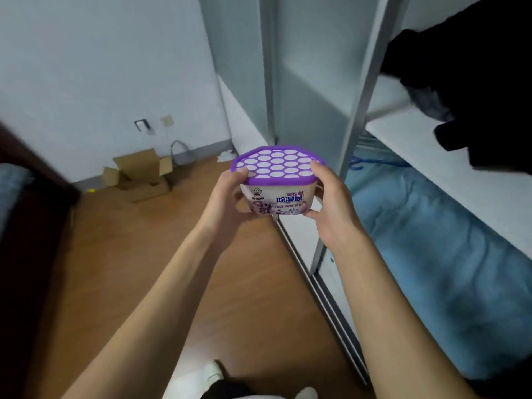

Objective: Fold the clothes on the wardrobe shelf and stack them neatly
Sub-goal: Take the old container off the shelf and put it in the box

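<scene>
Tub [277, 197] with a purple holed lid sits between both hands. The left grip [227, 200] curls round its left side and the right grip [334, 203] round its right, thumb at the bottom edge. Dark clothes [475, 90] lie heaped and unfolded on the white shelf [408, 139] at right, well apart from the tub, with blue bedding [431, 240] below.

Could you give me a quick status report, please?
Both busy: left hand and right hand hold the box. Dark clothes heaped on shelf, unfolded. Box occupies both hands.
</scene>
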`<action>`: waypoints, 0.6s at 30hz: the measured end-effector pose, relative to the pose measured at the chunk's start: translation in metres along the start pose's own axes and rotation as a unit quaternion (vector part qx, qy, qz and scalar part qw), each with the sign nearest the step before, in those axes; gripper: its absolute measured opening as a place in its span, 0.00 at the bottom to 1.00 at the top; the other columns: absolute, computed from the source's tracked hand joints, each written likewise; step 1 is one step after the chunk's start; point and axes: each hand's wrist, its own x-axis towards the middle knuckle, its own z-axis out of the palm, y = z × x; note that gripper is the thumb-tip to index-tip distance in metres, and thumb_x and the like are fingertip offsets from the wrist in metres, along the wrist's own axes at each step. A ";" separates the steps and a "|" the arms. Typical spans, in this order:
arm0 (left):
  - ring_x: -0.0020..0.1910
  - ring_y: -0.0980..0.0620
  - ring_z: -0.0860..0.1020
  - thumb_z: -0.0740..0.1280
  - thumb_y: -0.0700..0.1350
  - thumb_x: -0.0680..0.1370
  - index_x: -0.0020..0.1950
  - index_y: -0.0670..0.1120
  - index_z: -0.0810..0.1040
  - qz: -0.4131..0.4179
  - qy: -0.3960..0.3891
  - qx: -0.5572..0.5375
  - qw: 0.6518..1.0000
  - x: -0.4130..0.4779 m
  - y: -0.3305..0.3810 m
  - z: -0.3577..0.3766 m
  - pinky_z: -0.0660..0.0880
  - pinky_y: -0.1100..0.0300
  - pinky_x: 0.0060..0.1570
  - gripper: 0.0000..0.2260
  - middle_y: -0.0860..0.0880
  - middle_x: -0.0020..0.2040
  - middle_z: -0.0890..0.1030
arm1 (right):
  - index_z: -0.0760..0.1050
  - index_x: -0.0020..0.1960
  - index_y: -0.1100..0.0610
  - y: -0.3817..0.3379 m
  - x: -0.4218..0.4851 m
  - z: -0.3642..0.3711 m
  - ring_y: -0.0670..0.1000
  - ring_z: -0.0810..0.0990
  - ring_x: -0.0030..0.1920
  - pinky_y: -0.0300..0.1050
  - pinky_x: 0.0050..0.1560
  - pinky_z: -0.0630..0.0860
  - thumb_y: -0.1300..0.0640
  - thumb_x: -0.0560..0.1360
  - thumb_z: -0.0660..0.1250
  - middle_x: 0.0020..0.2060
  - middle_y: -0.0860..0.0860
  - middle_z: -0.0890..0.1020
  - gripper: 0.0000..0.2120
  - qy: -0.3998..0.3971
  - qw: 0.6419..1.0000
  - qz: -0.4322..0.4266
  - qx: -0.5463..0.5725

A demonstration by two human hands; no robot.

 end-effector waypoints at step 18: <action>0.58 0.48 0.82 0.71 0.54 0.72 0.60 0.56 0.78 0.058 0.157 -0.003 0.986 -0.016 0.043 -0.352 0.75 0.35 0.59 0.16 0.48 0.59 0.83 | 0.79 0.53 0.49 0.161 0.013 0.341 0.46 0.86 0.37 0.39 0.31 0.77 0.36 0.79 0.59 0.40 0.47 0.88 0.19 -0.130 0.982 0.081 -0.108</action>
